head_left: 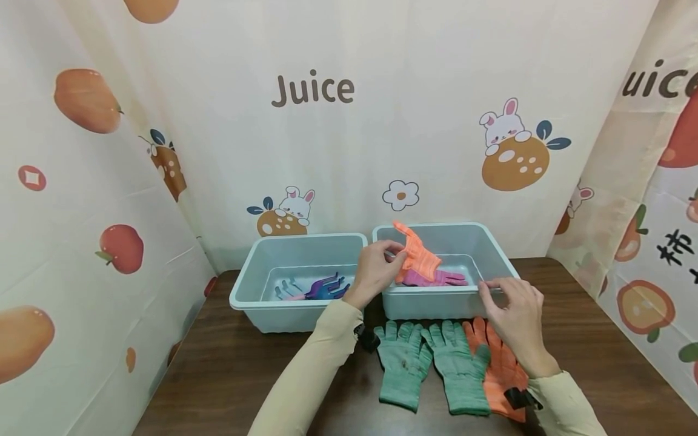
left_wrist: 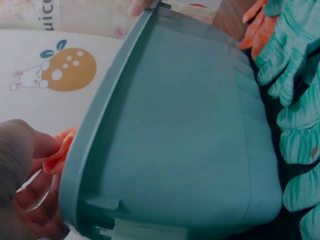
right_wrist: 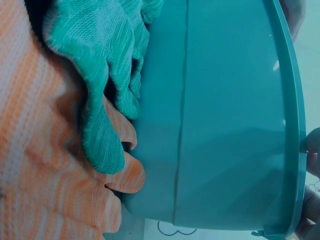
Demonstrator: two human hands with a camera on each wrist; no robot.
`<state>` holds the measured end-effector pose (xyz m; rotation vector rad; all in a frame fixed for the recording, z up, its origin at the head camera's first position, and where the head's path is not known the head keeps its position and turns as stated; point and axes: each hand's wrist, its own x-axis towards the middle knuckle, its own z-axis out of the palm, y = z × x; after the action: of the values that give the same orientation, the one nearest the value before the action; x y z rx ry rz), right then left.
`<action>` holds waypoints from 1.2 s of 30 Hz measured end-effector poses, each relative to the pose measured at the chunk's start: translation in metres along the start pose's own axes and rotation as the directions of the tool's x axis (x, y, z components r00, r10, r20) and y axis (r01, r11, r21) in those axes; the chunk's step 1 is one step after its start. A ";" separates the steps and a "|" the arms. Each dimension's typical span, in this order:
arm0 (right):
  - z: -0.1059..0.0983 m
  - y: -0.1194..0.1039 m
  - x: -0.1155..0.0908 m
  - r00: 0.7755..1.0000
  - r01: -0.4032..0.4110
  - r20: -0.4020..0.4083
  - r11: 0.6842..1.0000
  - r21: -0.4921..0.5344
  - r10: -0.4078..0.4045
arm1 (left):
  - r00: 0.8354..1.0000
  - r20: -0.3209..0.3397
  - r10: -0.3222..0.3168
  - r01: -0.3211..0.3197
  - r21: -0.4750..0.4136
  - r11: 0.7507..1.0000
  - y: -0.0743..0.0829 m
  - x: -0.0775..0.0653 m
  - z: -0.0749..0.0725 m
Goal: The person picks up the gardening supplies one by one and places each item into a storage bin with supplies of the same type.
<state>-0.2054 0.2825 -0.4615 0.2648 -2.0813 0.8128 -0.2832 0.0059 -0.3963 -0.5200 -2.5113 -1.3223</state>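
Note:
My left hand pinches a small orange knit glove between thumb and fingers, over the right-hand pale blue bin. In the left wrist view part of the orange glove shows behind the bin's rim. Below it inside the bin lies a pink glove, partly covered by the orange one. My right hand rests on the front rim of that bin near its right corner, fingertips over the edge. Two green gloves and a larger orange glove lie on the table before the bin.
To the left stands a second pale blue bin with purple, blue and light blue gloves inside. Both bins stand on a dark wooden table. A printed curtain hangs close behind them.

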 end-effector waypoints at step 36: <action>-0.001 0.000 0.000 1.000 0.015 -0.004 1.000 -0.005 -0.015 | 0.993 0.116 -0.036 0.027 0.082 0.996 0.011 0.010 0.011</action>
<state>-0.2050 0.2826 -0.4607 0.2756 -2.0753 0.7980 -0.2879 0.0232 -0.3904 -0.5580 -2.6654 -1.2293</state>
